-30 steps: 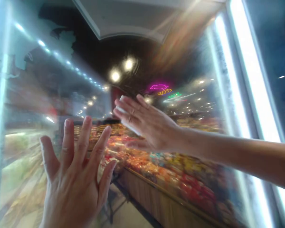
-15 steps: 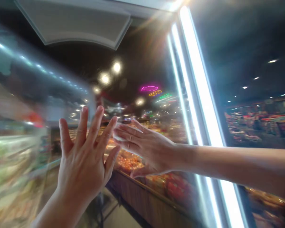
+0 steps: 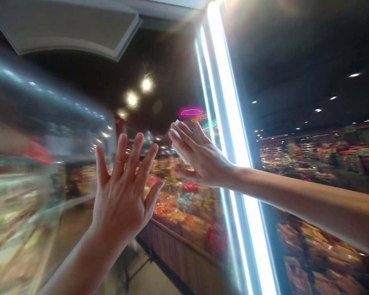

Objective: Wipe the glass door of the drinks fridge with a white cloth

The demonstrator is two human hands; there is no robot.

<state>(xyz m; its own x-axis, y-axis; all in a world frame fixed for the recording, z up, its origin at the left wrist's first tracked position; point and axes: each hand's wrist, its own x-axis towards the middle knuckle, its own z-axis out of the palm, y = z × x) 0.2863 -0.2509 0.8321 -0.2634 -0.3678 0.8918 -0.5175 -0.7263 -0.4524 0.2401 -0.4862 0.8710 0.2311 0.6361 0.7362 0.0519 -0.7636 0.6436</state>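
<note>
My right hand (image 3: 199, 157) is raised with its fingers together, pressing a small white pad (image 3: 177, 141), cloth or sponge, against a glass pane (image 3: 178, 94). The hand covers most of the pad. My left hand (image 3: 123, 192) is raised to the left of it, its palm facing the pane and its fingers spread. It holds nothing, and I cannot tell whether it touches the glass. A lit vertical strip (image 3: 230, 102) runs just to the right of my right fingertips.
Behind the glass, a wood-fronted counter (image 3: 172, 250) carries heaped, colourful packaged goods. Neon signs (image 3: 191, 112) glow in the distance. Store shelves (image 3: 320, 157) stand at the far right. Blurred reflections cover the left side of the pane.
The view has swung, so the lit strip sits further left. Both hands are higher and further right in the picture. My right hand still holds the white pad.
</note>
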